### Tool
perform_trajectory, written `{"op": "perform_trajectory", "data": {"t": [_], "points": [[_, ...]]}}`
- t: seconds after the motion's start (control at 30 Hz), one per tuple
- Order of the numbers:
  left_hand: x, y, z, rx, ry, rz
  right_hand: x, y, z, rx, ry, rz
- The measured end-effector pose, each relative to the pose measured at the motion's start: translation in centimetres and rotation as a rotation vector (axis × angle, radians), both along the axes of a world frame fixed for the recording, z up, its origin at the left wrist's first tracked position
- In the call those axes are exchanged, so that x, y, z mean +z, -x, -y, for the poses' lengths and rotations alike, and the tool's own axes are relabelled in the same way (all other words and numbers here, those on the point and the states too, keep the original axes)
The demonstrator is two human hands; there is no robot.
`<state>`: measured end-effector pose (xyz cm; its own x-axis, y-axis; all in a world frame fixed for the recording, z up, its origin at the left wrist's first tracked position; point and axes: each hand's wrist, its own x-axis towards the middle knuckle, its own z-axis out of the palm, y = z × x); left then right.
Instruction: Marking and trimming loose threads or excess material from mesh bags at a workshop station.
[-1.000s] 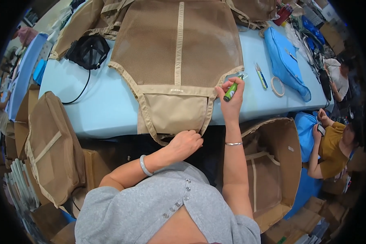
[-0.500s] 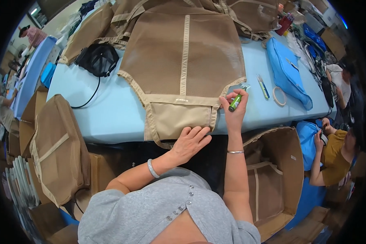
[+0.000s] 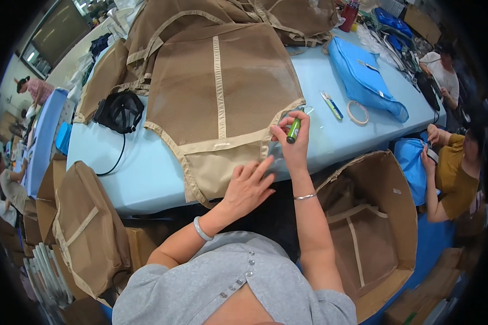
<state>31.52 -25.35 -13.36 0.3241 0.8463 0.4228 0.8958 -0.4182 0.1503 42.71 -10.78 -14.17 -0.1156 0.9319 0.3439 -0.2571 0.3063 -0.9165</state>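
Observation:
A brown mesh piece (image 3: 255, 70) with beige binding lies on the table before me, with a beige panel (image 3: 222, 168) at its near end. My left hand (image 3: 250, 187) rests over the near right corner of this panel, palm down and fingers spread. My right hand (image 3: 293, 138) is closed round a short green cylinder (image 3: 293, 131) with a dark end, whose exact kind I cannot make out. Its thumb and forefinger are at the bound right edge of the mesh piece. The fingers partly cover that edge.
Right of my hands lie thread snips (image 3: 332, 105), a tape roll (image 3: 358, 112) and a blue pouch (image 3: 363, 76). A black cap-like item (image 3: 119, 112) with a cord sits left. Below the table edge stands a cardboard box (image 3: 398, 216); a mesh bag (image 3: 89, 233) is at left. Co-workers sit nearby.
My view has turned, so the table appears shifted and tilted. My left hand's fingers have spread and moved toward the panel's right edge. The right hand keeps the green cylinder near the bound edge.

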Motion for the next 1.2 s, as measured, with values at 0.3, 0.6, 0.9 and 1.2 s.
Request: {"op": "perform_trajectory", "data": {"t": [0.3,0.6,0.9,1.2], "points": [[5.6,3.1,-1.2,0.2,-0.074,0.018,6.2,2.7,-2.5,0.029,-0.043,-0.156],[5.5,0.7,-0.1,-0.206,0.157,0.042,10.2,5.1,-3.9,0.043,-0.097,-0.144],[4.0,3.2,-0.4,-0.177,0.24,-0.056,10.9,4.1,-5.0,0.079,-0.122,-0.095],[10.0,6.6,-3.5,-0.014,0.242,-0.224,9.8,3.3,-4.8,0.111,-0.107,-0.11]]}}
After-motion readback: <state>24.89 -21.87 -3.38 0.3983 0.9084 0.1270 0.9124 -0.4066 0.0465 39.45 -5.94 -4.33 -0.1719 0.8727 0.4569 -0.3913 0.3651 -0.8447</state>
